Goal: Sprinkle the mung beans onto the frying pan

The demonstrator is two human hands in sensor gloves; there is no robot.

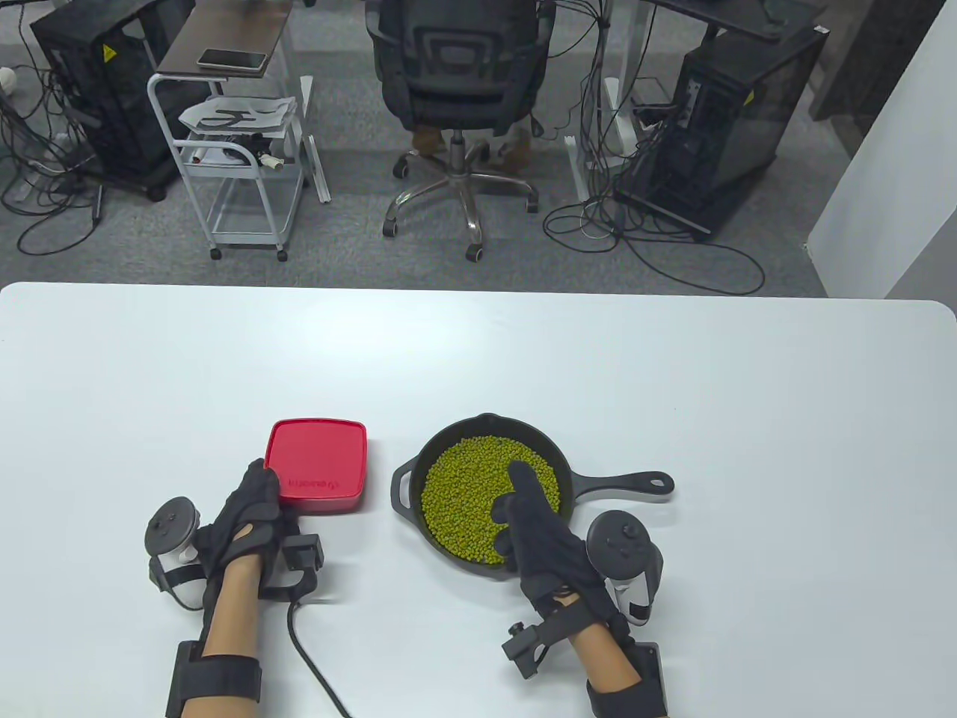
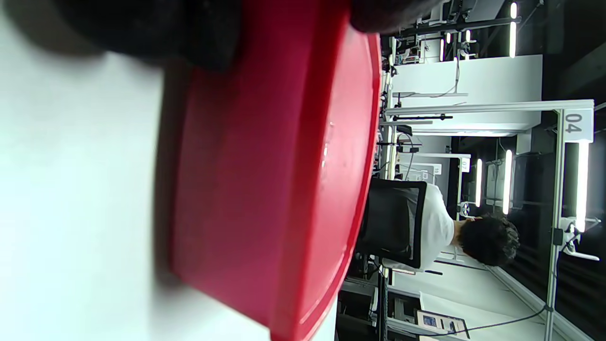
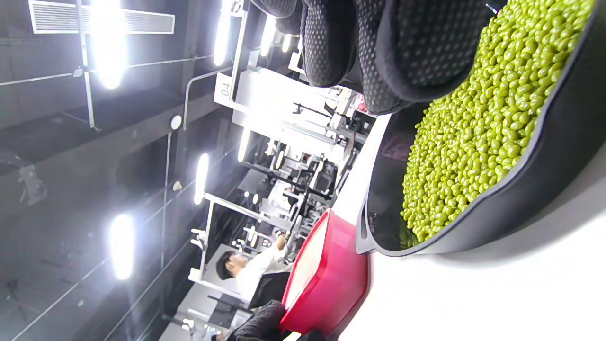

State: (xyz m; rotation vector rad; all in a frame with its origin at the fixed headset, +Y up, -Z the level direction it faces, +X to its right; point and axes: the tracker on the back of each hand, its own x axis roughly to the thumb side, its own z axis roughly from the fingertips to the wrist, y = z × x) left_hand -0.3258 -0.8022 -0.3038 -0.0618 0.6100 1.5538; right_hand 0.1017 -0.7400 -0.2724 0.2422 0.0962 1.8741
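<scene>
A black cast-iron frying pan (image 1: 407, 490) sits on the white table, handle to the right, with a thick layer of green mung beans (image 1: 467, 486) in it. My right hand (image 1: 527, 516) is over the pan's near right part, thumb stretched out and fingers curled down at the beans. The right wrist view shows its fingertips (image 3: 416, 42) just above the beans (image 3: 473, 132); whether they hold any is hidden. A closed red container (image 1: 318, 465) stands left of the pan. My left hand (image 1: 258, 497) grips its near left corner; the left wrist view shows the glove (image 2: 142, 28) over the container's edge (image 2: 265, 189).
The table's far edge (image 1: 478, 288) lies well beyond the pan. A black cable (image 1: 310, 658) runs from my left wrist toward the near edge. Past the table are an office chair (image 1: 456, 90), a white cart (image 1: 239, 149) and computer cases on the floor.
</scene>
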